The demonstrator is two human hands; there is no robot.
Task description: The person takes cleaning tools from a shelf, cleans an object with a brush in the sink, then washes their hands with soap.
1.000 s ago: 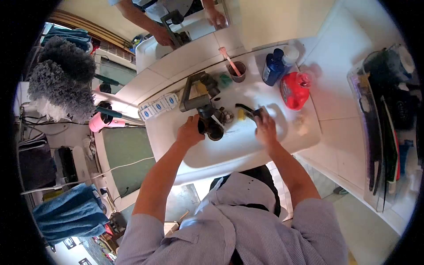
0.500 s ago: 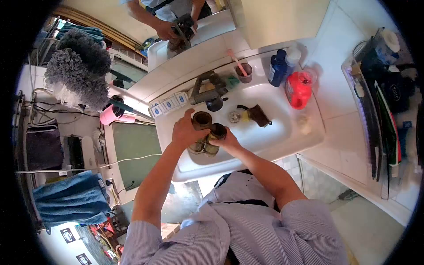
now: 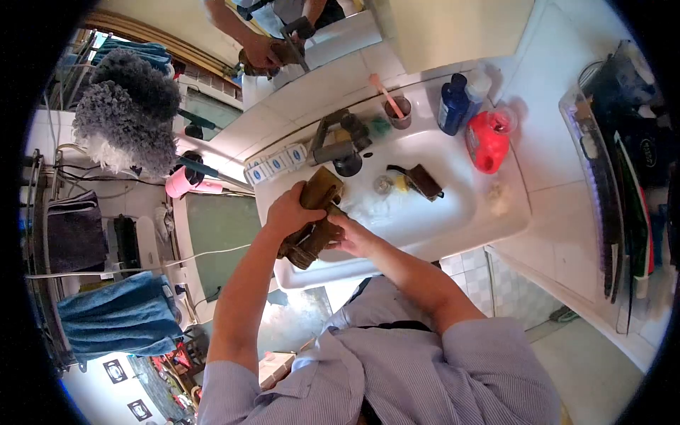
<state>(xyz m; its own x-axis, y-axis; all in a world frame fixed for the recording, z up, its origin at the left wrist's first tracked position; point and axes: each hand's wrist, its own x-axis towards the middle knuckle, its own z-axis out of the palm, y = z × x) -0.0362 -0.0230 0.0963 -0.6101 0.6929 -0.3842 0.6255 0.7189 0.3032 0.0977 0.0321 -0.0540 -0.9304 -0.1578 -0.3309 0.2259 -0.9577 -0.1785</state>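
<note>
1. Brown pieces (image 3: 322, 185), two by my count though possibly joined, sit between my hands, above the near left side of one sink (image 3: 511, 221).
2. My left hand (image 3: 289, 212) grips their left side, thumb across the top; my right hand (image 3: 352, 236) grasps them from the right, fingers curled around.
3. If they are wet, they could slide from my fingers and strike the rim below.
4. Just beyond my left hand are one dark faucet (image 3: 333, 154), which a careless lift might bump, and one white-and-blue packet (image 3: 273, 166).
5. Past my right hand, in the basin: one brown block (image 3: 426, 180), one yellow bit (image 3: 401, 184), one clear round thing (image 3: 383, 185).
6. Farthest from it: one cup (image 3: 401, 122) with one pink handle (image 3: 385, 92), and three bottles: red (image 3: 486, 145), dark blue (image 3: 453, 108), clear (image 3: 479, 86).
</note>
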